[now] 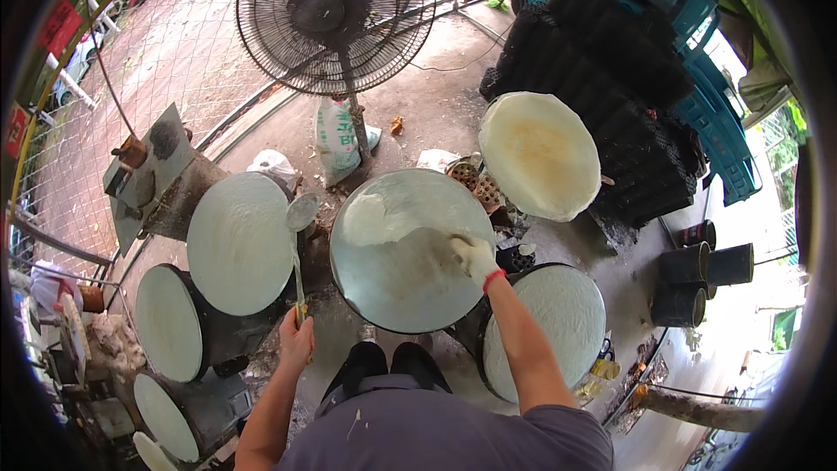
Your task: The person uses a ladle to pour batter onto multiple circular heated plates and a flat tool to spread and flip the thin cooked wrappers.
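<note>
A round griddle (405, 307) stands in front of me, with a pale patch of batter (366, 219) at its upper left and a darker bare area near the middle. My right hand (473, 258), in a white glove with a red band at the wrist, is at the griddle's right part; its fingers are curled, and what they may hold is hidden. My bare left hand (297, 339) is closed around the handle of a metal ladle (303, 212), its bowl held up between the central griddle and a batter-covered griddle (240, 244) on the left.
A pedestal fan (327, 13) stands beyond, beside a white sack (335, 137). Stacked honeycomb coal briquettes (588, 65) rise at upper right, near a round pale flatbread (540, 157). Another coated griddle (549, 327) sits at right; several more stand at lower left.
</note>
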A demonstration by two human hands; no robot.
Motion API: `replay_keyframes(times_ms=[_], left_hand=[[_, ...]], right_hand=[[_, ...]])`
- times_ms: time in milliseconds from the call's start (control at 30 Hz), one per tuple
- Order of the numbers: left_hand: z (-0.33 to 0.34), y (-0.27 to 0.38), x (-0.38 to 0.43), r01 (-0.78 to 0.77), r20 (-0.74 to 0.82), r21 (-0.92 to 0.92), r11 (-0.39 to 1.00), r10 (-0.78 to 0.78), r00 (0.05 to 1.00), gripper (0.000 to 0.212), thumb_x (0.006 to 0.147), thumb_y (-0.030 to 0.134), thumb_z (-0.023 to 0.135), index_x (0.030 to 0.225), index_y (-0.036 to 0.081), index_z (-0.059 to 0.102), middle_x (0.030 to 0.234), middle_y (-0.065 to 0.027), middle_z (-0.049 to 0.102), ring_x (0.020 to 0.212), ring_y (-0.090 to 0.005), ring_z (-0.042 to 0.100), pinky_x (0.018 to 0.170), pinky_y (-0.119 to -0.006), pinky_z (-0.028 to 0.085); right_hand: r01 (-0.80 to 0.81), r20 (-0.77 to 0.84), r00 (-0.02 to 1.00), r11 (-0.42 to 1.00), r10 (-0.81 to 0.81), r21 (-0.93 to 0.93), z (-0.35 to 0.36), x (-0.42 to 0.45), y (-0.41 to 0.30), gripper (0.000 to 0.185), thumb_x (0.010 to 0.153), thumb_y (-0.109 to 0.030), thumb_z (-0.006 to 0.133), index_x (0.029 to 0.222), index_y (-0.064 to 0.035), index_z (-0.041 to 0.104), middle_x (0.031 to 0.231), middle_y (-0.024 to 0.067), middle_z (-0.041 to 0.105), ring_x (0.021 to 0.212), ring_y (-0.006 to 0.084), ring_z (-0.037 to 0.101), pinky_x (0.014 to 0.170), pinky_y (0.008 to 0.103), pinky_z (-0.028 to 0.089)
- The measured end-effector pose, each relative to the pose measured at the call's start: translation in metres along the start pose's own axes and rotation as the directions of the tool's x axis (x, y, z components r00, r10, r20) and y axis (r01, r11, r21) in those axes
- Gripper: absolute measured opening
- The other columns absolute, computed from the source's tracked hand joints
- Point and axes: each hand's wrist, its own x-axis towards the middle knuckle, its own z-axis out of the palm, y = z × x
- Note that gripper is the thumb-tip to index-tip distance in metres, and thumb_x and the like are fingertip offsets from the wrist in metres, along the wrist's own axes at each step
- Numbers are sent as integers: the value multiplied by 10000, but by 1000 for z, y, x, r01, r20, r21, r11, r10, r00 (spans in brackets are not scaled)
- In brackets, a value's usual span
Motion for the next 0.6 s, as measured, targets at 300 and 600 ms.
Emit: replay_keyframes(times_ms=[300,600], left_hand=[[21,-23,-56,-266,112,694,669,265,958,300,814,72,521,1105,8,483,856,-220,569,773,-380,572,646,-447,448],[8,-51,-142,-208,114,827,522,207,972,255,806,61,486,1059,36,470,891,-211,553,765,-420,541,623,-492,432]], right_hand=[[-201,292,897,895,331,-397,-45,50,45,272,804,-266,628,969,-50,624,611,26,530,357,89,360,344,246,282],[25,523,837,943,162,-333,-19,-14,31,346,812,-209,572,1151,-143,579,654,8,549,393,79,371,338,240,273]])
